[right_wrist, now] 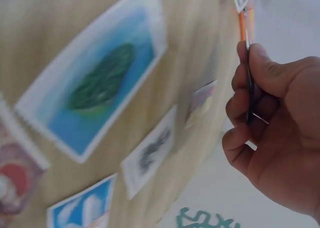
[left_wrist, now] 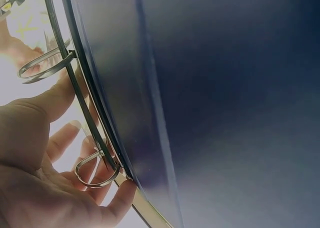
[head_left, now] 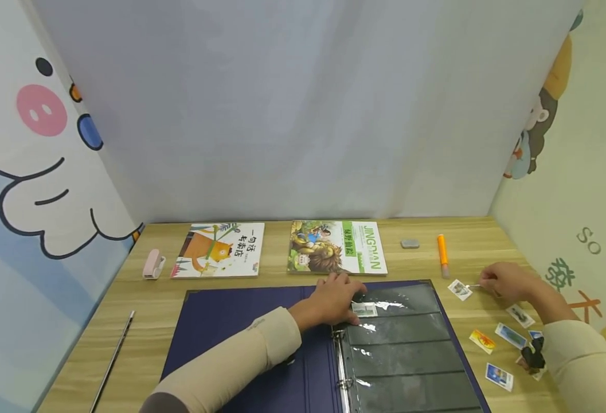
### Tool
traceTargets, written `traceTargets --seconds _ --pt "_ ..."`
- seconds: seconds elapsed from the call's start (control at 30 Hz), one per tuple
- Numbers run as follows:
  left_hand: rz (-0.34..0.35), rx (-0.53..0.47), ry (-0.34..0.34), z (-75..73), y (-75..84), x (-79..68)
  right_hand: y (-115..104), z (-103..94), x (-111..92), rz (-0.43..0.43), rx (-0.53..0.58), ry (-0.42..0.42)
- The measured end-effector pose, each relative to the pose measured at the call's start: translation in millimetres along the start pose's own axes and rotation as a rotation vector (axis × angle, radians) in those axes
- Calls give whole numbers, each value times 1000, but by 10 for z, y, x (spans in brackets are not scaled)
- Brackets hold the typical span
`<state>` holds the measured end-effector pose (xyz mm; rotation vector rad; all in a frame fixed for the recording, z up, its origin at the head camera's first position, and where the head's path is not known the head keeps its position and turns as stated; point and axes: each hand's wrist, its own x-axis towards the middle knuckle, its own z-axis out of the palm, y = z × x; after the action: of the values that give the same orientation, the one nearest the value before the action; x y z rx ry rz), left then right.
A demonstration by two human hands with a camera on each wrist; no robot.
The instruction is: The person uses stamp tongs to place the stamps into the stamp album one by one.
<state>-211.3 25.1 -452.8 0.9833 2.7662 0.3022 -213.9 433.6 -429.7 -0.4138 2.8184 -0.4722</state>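
Note:
On the right, my right hand (head_left: 506, 282) pinches slim metal tweezers (right_wrist: 250, 85) between thumb and fingers. A small stamp (head_left: 460, 289) is at the tweezers' tip, over the wooden table. My left hand (head_left: 332, 301) rests at the top inner corner of a dark stock page with clear pockets (head_left: 406, 358), in an open navy ring-binder album (head_left: 241, 304). Beside that hand a pale stamp (head_left: 365, 310) sits in the top pocket row. In the left wrist view, the fingers lie around the metal binder rings (left_wrist: 45, 68).
Several loose stamps (head_left: 499, 376) lie right of the album, near the right forearm. Behind it are two picture books (head_left: 220, 252), a grey eraser (head_left: 410, 244) and an orange pen-like tool (head_left: 442, 252). At left are a pink-and-white gadget (head_left: 153, 264) and a thin dark rod (head_left: 113, 361).

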Motion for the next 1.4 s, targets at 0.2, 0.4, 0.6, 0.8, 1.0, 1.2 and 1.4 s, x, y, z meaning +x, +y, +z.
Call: traceTargets --seconds 0.2,0.4,0.6,0.8,1.0,1.2,1.4 --pt "-5 0 -7 -8 5 4 -262 -115 160 -41 -3 68" --pt "-1 -7 -5 -17 26 12 -645 -47 466 -154 -9 121" --pt "4 4 4 17 27 33 -924 130 713 -245 -54 76" --pt "0 -5 1 19 25 41 -1068 253 765 -345 -122 35" --pt "-17 8 -4 2 -2 42 -1192 275 761 -396 -137 -20" --pt "-17 16 2 -16 4 34 -1256 271 744 -349 -127 -69" --pt "3 58 -16 -11 13 -17 -1155 213 692 -319 -103 -13"
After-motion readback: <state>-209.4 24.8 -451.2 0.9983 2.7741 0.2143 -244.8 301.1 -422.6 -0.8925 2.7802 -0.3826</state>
